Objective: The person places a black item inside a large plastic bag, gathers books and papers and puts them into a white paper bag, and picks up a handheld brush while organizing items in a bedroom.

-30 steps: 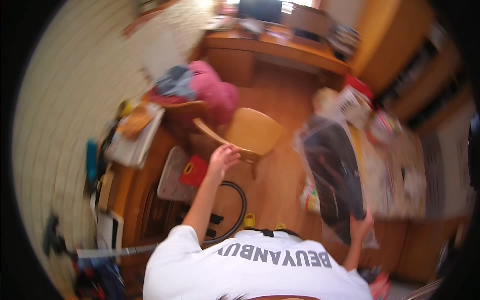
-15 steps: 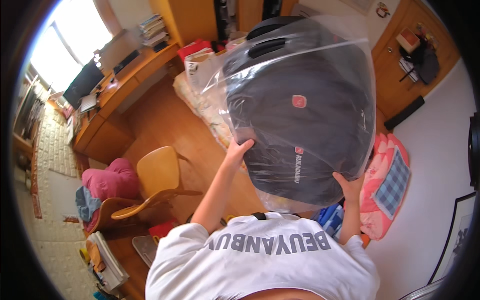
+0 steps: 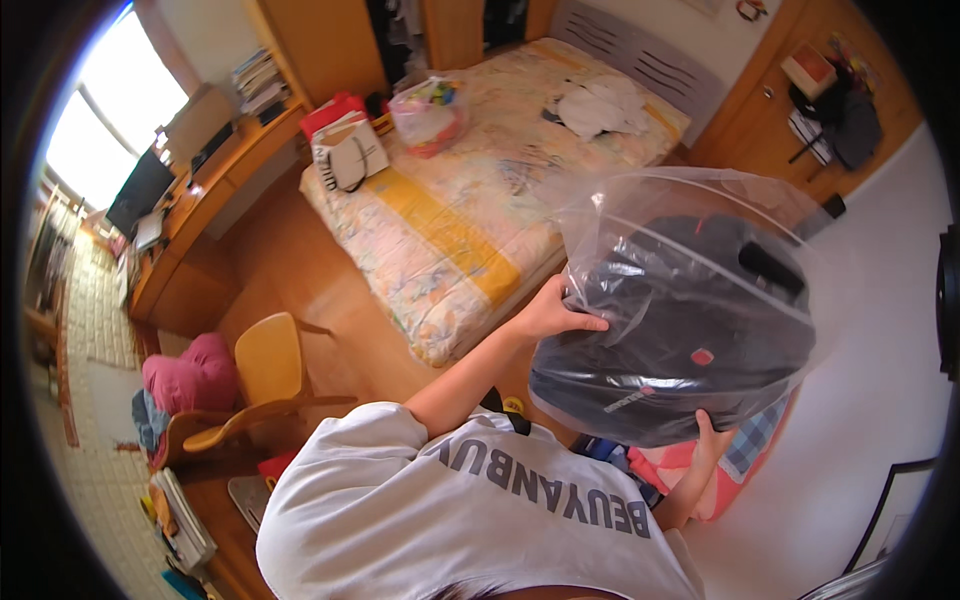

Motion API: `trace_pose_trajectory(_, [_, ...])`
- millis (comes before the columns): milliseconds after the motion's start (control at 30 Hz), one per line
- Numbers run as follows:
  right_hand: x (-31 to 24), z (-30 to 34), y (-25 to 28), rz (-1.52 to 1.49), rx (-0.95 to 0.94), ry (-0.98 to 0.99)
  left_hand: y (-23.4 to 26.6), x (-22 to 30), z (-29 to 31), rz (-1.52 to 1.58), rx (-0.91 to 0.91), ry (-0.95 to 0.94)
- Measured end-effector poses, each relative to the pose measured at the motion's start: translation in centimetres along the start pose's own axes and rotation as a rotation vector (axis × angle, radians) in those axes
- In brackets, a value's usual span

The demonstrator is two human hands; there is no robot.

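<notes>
A black backpack (image 3: 665, 310) inside a clear plastic bag (image 3: 640, 215) is held up in front of me, toward the right. It has small red badges and a dark handle near the far end. My left hand (image 3: 562, 310) grips its left side through the plastic, thumb on top and the other fingers hidden beneath. At the near right corner, my right hand (image 3: 708, 440) is closed on the bagged backpack, with the thumb showing on the front. Loose plastic stands up beyond the backpack's far end.
A bed (image 3: 450, 240) with a floral cover holds a paper bag (image 3: 348, 155), a filled plastic bag (image 3: 430, 115) and white cloth (image 3: 600, 105). Left are a wooden chair (image 3: 270, 355) and a desk (image 3: 215, 170). Pink bedding (image 3: 680, 465) lies by the right wall.
The bagged backpack has moved right and lower, and tilted over, with both hands still on it. My body has turned with it, and the bed now shows behind.
</notes>
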State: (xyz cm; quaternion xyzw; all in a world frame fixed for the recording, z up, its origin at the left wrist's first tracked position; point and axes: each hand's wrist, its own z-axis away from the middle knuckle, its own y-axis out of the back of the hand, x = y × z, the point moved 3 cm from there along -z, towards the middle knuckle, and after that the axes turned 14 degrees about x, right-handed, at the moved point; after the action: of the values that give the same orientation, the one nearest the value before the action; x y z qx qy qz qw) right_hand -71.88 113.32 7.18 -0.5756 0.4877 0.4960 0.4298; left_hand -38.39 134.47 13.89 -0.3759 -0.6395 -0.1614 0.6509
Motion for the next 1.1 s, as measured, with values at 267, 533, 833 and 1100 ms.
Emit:
trace_pose_trajectory(267, [1.8,-8.0,-3.6,0.054,0.165,-0.05,-4.7,1.6,-12.0,-0.233,-0.179,-0.22])
trace_pose_trajectory(533, [-0.6,-22.9,-15.4,-0.079,0.082,0.203,-4.8,5.3,-27.6,-0.101,-0.194,-0.303])
trace_pose_trajectory(833, [-6.1,-40.9,-26.0,0.337,0.311,0.753,-6.1,2.7,-43.8,-0.429,-0.136,-0.616])
trace_pose_trajectory(1100, [-9.0,-49.0,-35.1,0.526,-0.067,1.105,-13.0,-2.8,-55.4,-1.024,-0.28,-0.783])
